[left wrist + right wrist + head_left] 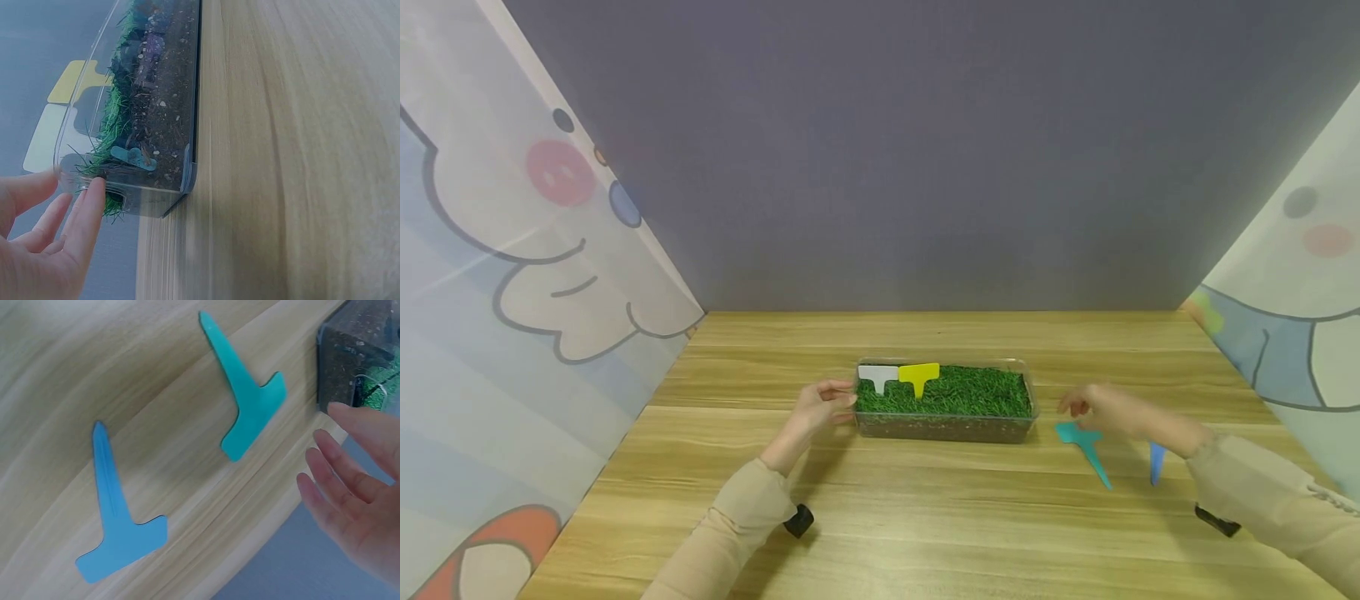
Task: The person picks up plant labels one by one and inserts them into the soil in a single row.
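Note:
A clear plastic box of dark soil topped with green grass sits on the table. A white T-shaped plant label and a yellow plant label stand upright in its left half. My left hand rests its fingertips at the box's left end, fingers extended in the left wrist view. Off the box's right end, my right hand hovers with loosely bent fingers, holding nothing. Just below it lies a teal plant label. A blue plant label lies farther right, partly hidden by the forearm in the head view.
The wooden table meets a dark grey panel behind the box. Cartoon-printed sheets flank it on both sides. Beige sleeves cover both forearms.

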